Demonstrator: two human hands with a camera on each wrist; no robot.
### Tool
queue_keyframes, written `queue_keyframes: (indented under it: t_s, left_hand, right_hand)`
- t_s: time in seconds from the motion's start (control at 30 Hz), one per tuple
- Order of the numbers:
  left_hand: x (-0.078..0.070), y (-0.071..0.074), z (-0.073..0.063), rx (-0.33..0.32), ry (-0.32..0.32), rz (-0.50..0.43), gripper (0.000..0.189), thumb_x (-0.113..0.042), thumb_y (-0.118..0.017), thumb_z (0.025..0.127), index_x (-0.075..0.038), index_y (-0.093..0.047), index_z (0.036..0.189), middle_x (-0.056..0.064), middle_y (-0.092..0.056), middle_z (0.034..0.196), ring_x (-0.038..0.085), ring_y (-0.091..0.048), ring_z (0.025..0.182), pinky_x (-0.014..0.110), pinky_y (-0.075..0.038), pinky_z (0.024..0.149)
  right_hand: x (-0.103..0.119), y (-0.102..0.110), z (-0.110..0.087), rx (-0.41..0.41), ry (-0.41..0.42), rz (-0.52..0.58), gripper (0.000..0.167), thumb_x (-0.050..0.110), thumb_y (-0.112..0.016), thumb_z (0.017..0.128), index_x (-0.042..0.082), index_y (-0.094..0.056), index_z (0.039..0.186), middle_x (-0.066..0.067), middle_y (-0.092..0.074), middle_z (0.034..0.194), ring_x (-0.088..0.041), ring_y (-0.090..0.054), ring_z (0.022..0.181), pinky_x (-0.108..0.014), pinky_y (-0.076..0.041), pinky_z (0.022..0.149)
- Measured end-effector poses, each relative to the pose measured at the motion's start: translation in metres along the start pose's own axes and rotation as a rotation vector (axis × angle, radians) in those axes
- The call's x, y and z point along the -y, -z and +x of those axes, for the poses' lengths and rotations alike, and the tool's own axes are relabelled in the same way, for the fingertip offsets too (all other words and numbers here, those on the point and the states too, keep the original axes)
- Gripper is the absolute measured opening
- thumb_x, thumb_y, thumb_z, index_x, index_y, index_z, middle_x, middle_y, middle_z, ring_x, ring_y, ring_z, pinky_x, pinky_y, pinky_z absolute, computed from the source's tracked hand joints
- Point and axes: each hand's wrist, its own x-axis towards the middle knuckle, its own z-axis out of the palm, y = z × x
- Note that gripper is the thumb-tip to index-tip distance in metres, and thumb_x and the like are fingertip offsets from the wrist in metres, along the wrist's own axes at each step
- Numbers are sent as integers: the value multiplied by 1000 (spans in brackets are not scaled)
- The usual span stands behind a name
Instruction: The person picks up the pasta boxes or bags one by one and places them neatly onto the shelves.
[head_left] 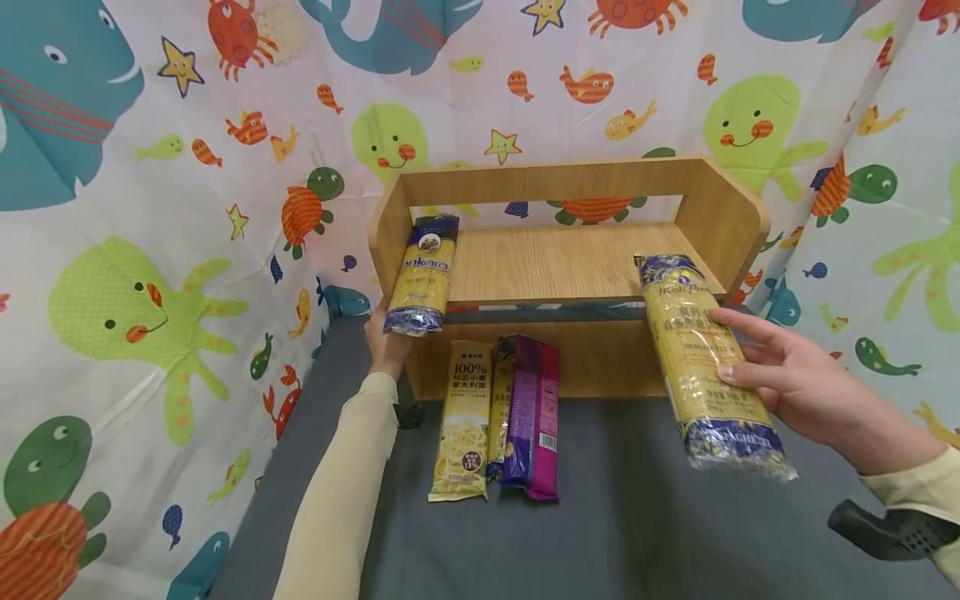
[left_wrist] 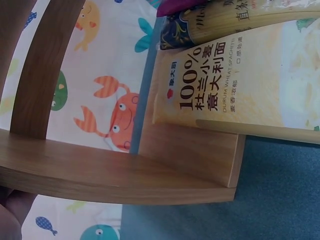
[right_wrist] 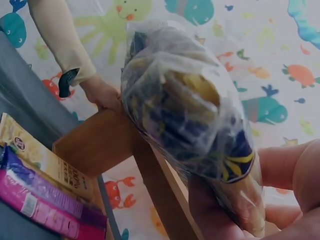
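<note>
My right hand (head_left: 798, 375) grips a yellow pack of spaghetti (head_left: 701, 358) with blue ends, tilted in front of the shelf's right side. In the right wrist view, the crinkled clear end of this pack (right_wrist: 185, 100) faces the camera, with thumb and fingers on either side. My left hand (head_left: 386, 342) holds the left side panel of the wooden shelf (head_left: 555, 258); part of it is hidden behind the panel and a pack. That yellow and blue pasta pack (head_left: 423, 275) leans at the left end of the upper board.
Below the upper board, a cream pasta pack (head_left: 461, 425), a partly hidden yellow pack (head_left: 501, 408) and a purple-pink pack (head_left: 534, 417) lean side by side on the lower left. The shelf stands on a dark grey cloth (head_left: 600, 517). A sea-animal curtain (head_left: 465, 100) hangs behind.
</note>
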Motion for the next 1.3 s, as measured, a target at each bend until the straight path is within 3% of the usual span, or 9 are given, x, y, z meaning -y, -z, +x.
queue_keyframes:
  t_s: [0.13, 0.3, 0.5, 0.67, 0.93, 1.1, 1.3]
  left_hand:
    - [0, 1, 1, -1, -3, 3, 64, -55, -53, 99, -15, -50, 149, 12, -64, 138, 29, -59, 108, 48, -50, 95]
    - [0, 2, -1, -1, 2, 3, 67, -58, -51, 98, -16, -50, 149, 12, -63, 140, 30, -58, 111, 52, -49, 101]
    - [-2, 2, -1, -17, -13, 33, 63, -55, -50, 99, -15, -51, 148, 14, -64, 137, 30, -57, 108, 51, -49, 98]
    - [-1, 0, -1, -20, 3, 12, 65, -59, -49, 99, -16, -53, 147, 13, -65, 132, 27, -56, 105, 43, -46, 94]
    - [1, 3, -3, -25, -7, 0, 64, -58, -48, 100, -15, -52, 148, 13, -65, 131, 26, -55, 104, 40, -45, 90]
    - [0, 4, -2, -21, -23, 39, 67, -60, -48, 98, -15, -52, 148, 14, -65, 132, 28, -56, 105, 46, -47, 96]
    - [3, 2, -1, -14, -10, 25, 65, -61, -49, 97, -15, -56, 143, 14, -67, 124, 27, -57, 100, 44, -47, 90]
  right_hand:
    - [20, -25, 39, -56, -71, -99, 75, 8, -55, 104, 30, -15, 162, 4, -49, 141, -9, -65, 105, -32, -59, 84]
    - [30, -60, 88, -75, -69, -209, 81, 11, -56, 103, 20, -5, 166, -22, -27, 161, -5, -62, 104, -26, -55, 86]
    - [34, -93, 141, -101, -73, -195, 82, 2, -54, 100, 19, -8, 166, -24, -28, 162, -25, -49, 125, -25, -48, 89]
    - [41, -114, 177, -113, -71, -197, 82, -1, -53, 99, 18, -9, 165, -24, -30, 162, -35, -45, 135, -37, -48, 98]
    - [49, -139, 214, -82, -53, -193, 80, 0, -53, 99, 16, -11, 165, -21, -33, 162, -36, -51, 132, -46, -48, 104]
    - [51, -153, 229, -68, -60, -153, 80, -2, -52, 99, 16, -11, 165, -21, -32, 162, -37, -51, 132, -51, -45, 109]
    - [49, -168, 241, -59, -65, -117, 81, -3, -53, 98, 18, -12, 165, -21, -34, 160, -39, -50, 136, -53, -44, 112]
